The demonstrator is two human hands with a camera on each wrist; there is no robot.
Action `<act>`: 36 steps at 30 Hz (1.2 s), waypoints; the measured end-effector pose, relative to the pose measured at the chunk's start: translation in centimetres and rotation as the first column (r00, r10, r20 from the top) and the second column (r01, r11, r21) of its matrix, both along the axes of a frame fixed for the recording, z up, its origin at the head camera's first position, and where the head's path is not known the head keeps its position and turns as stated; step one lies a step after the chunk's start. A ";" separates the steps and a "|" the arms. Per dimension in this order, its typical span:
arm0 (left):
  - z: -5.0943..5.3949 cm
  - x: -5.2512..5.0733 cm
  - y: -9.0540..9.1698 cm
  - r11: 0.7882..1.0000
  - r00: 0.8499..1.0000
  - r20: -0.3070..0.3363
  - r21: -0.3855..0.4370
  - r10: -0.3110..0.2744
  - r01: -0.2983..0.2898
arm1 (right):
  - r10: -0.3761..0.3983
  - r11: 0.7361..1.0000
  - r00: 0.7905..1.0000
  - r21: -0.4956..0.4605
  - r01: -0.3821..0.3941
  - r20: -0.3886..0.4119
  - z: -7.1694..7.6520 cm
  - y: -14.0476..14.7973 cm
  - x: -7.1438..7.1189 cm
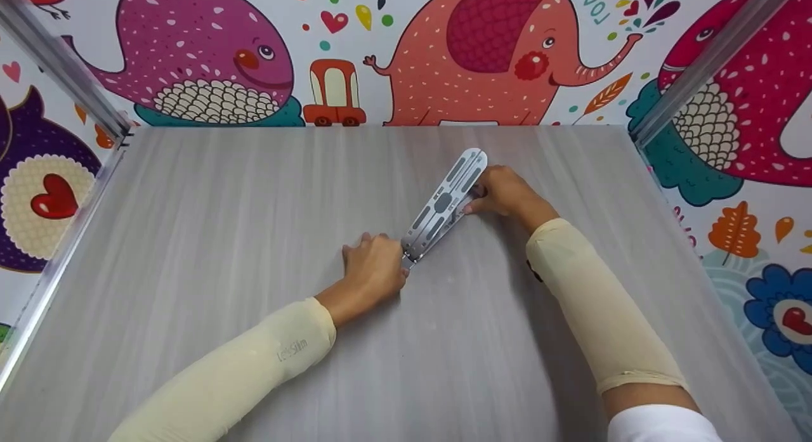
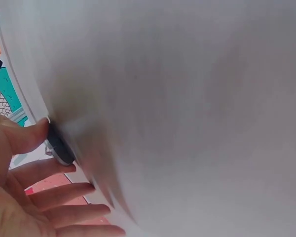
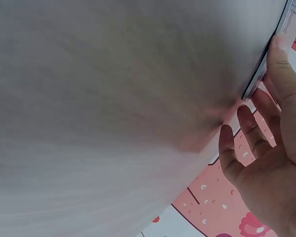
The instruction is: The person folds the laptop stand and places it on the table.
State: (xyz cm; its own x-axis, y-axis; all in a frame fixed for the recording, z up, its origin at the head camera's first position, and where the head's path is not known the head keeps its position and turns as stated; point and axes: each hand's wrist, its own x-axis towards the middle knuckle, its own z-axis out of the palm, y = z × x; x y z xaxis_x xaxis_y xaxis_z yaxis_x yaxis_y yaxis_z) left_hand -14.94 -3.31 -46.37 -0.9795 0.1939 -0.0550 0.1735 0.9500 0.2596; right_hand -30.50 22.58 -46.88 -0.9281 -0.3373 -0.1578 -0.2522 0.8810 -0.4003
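Observation:
A silver folding stand, probably a laptop stand, has long slotted plates hinged together and stands slanted on the table in the head view. My left hand pinches its near lower end between thumb and index finger. In the left wrist view that end shows a dark pad, and the other fingers are spread. Beside the far end, my right hand holds the lower plate, partly hidden behind the upper one. The right wrist view shows the thumb along the stand's thin edge, with fingers below.
The wood-grain table spreads around both hands. Metal posts rise at the back corners, and a metal rail follows the left edge. Behind stands a wall panel printed with cartoon animals.

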 end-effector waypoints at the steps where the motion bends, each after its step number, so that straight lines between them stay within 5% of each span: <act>1: 0.0 0.0 -0.1 1.000 1.000 -0.002 -0.003 -0.001 0.001 | 0.003 1.000 1.000 0.002 -0.003 -0.006 0.0 0.1 0.1; 10: -0.1 -0.8 -1.1 1.000 1.000 0.007 -0.026 -0.003 0.003 | 0.030 1.000 0.999 0.004 -0.030 -0.024 -0.2 0.8 0.8; 22: -0.2 -4.2 -4.1 0.999 1.000 0.012 -0.041 0.019 -0.019 | 0.148 0.987 0.980 0.082 -0.138 -0.134 0.0 1.8 3.2; 36: -0.3 -7.5 -5.3 0.999 1.000 -0.005 -0.052 0.012 -0.013 | 0.159 0.983 0.971 0.120 -0.139 -0.176 0.1 1.6 6.3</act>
State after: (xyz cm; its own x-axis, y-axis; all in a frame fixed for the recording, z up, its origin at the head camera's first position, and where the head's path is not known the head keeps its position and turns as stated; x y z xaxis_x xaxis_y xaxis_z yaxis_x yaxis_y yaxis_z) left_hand -22.40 -8.66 -46.64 -0.9821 0.1787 -0.0599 0.1627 0.9643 0.2088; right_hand -24.16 24.13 -46.75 -0.8849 -0.4647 -0.0311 -0.4447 0.8628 -0.2406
